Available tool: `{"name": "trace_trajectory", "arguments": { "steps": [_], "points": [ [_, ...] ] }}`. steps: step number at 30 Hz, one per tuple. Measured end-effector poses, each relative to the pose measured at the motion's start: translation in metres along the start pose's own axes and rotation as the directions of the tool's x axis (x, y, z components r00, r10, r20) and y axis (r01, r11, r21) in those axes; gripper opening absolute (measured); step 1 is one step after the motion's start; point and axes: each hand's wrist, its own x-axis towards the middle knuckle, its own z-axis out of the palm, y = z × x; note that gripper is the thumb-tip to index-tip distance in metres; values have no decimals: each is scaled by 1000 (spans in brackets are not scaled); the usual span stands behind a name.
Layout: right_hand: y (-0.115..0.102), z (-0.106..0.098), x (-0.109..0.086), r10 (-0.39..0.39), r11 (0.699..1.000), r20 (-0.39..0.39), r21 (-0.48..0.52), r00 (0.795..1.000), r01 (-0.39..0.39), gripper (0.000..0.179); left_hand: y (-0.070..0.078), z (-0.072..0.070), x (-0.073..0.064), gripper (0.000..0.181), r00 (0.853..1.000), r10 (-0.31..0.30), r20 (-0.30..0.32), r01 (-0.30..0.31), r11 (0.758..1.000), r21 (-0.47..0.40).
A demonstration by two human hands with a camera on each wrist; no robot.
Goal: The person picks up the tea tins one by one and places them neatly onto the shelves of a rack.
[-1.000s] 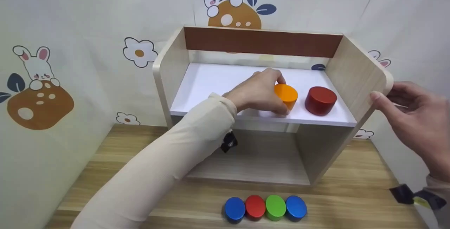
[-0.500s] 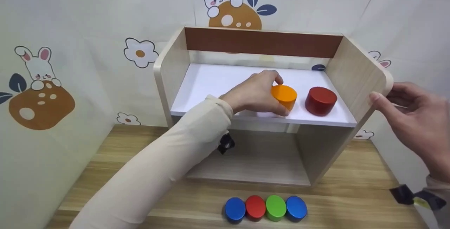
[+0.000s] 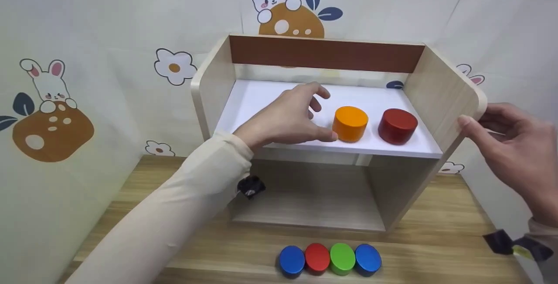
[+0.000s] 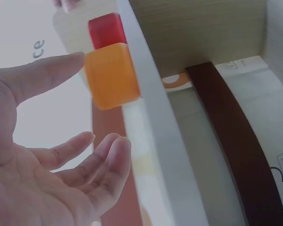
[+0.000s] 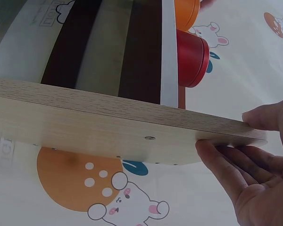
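Observation:
An orange cylinder [image 3: 350, 124] stands upright on the white upper board of a small wooden shelf [image 3: 375, 151]. To its right is a dark red cylinder [image 3: 397, 126], a small gap apart. My left hand [image 3: 290, 116] is just left of the orange cylinder, fingers spread and nothing between them; its thumb tip overlaps the cylinder's lower edge in the head view. In the left wrist view the orange cylinder [image 4: 112, 76] lies beyond the thumb and fingertips. My right hand [image 3: 518, 149] pinches the shelf's right side panel [image 5: 85, 115], thumb on one face and fingers on the other.
Blue [image 3: 292, 261], red [image 3: 317, 258], green [image 3: 342, 258] and another blue cylinder [image 3: 368, 259] form a row on the wooden table [image 3: 444, 249] before the shelf. A brown back rail [image 3: 327, 53] spans the shelf's top. Patterned walls [image 3: 117, 101] enclose the back and sides.
My left hand has let go of the orange cylinder and drawn back to the left, its fingers opening. The orange cylinder has shifted slightly left. My right hand keeps its grip on the panel.

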Motion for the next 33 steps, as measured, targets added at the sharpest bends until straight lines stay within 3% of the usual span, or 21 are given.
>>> {"name": "trace_trajectory", "arguments": {
  "steps": [14,19,24,33],
  "points": [
    [2,2,0,17,999,2,-32,1000,-17,18,-22,-8,-50,67,988,131,-84,-134,990,-37],
    [3,2,0,40,994,-2,-100,999,-40,27,-32,0,-69,65,975,187,-120,-191,981,-22],
    [3,1,-1,30,995,-1,-90,1000,-30,25,-42,13,-87,66,964,224,-142,-226,974,-3],
    [2,1,-1,28,997,7,-76,1000,-27,24,-61,32,-108,62,959,221,-178,-234,971,-52]
  ]
}}
